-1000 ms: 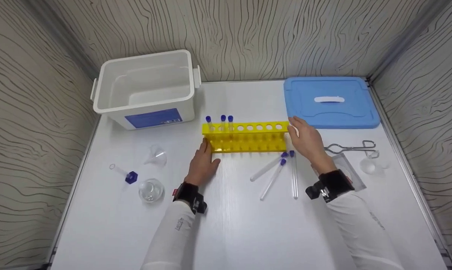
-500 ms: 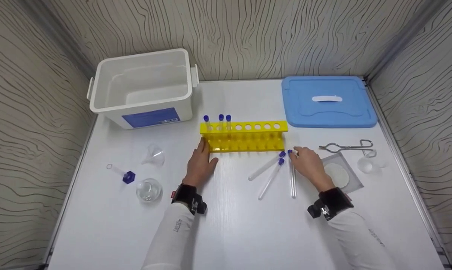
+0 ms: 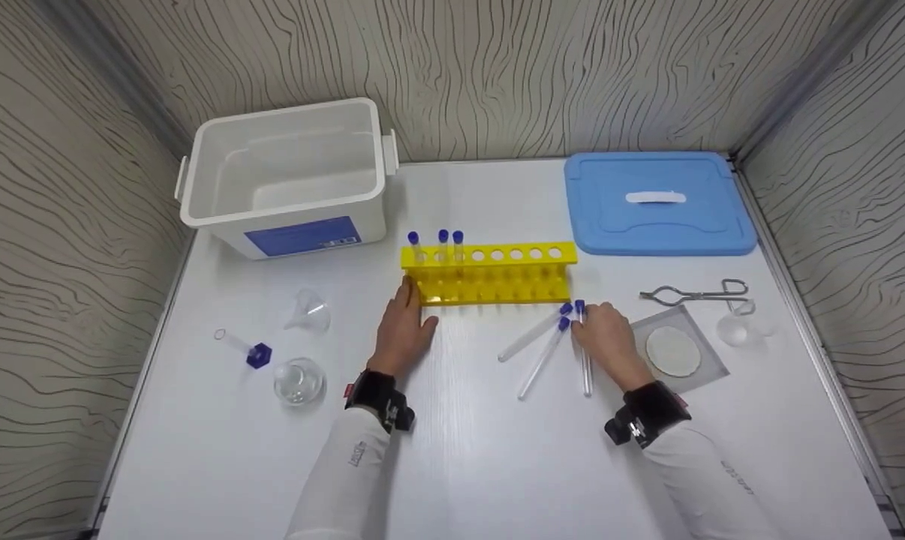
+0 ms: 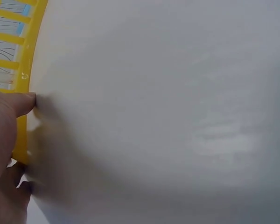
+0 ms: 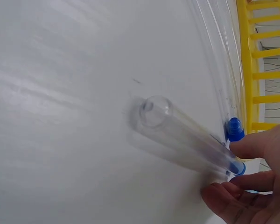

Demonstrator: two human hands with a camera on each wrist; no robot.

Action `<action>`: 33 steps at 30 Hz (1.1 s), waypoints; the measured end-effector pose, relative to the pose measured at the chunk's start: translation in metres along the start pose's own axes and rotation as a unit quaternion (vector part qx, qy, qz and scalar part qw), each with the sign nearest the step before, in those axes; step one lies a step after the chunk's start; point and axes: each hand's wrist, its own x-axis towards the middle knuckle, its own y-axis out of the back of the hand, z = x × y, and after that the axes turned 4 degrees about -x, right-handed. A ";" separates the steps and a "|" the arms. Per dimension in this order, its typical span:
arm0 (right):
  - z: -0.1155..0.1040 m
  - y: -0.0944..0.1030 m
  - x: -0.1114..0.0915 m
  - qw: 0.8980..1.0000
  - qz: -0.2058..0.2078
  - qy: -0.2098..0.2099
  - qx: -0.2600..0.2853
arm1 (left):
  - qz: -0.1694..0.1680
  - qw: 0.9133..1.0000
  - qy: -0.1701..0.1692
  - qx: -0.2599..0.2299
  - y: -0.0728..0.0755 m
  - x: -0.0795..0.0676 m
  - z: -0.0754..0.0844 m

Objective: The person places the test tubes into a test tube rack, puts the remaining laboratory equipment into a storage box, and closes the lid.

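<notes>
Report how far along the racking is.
Done: three capped tubes stand in the yellow rack. In hand: the left hand grips the rack's end; the right hand pinches a tube near its cap. Remaining, apparently: that tube and two loose tubes beside it.

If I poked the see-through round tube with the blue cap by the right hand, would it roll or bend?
Left loose, the long, clear tube would probably roll, because it's round, though its blue cap might make it swerve. It's probably stiff, since it looks straight. It may feel light, being slim.
</notes>
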 end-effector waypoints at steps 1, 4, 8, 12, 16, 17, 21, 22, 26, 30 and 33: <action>0.000 0.000 0.000 1.000 -0.002 -0.003 0.001 | 0.000 1.000 0.001 0.001 0.000 0.000 0.000; -0.001 -0.001 0.001 1.000 -0.008 -0.017 0.009 | -0.002 1.000 0.006 0.005 -0.001 0.001 0.001; -0.002 -0.001 0.003 0.999 -0.022 -0.039 0.023 | -0.007 1.000 0.013 0.013 -0.001 0.002 0.001; 0.000 0.001 0.004 0.997 -0.040 -0.052 0.039 | -0.009 1.000 0.016 0.010 -0.001 0.003 0.000; 0.004 0.006 0.006 0.996 -0.043 -0.058 0.055 | -0.006 1.000 0.008 0.000 0.000 0.001 0.000; 0.005 0.007 0.006 0.995 -0.040 -0.060 0.061 | -0.006 1.000 0.007 -0.003 0.001 0.001 -0.001; 0.008 0.014 0.007 0.995 -0.013 -0.057 0.079 | -0.007 1.000 0.004 -0.009 0.002 0.001 -0.001; 0.009 0.016 0.007 0.995 -0.002 -0.054 0.083 | -0.006 1.000 0.003 -0.009 0.002 0.001 -0.001; 0.009 0.028 0.009 0.993 0.040 -0.046 0.100 | -0.004 1.000 0.003 -0.007 0.002 0.001 -0.001; 0.007 0.039 0.013 0.989 0.071 -0.061 0.117 | -0.005 1.000 0.003 -0.003 0.002 0.001 -0.001; 0.003 0.047 0.016 0.984 0.098 -0.069 0.132 | -0.004 1.000 0.002 -0.003 0.001 0.001 -0.002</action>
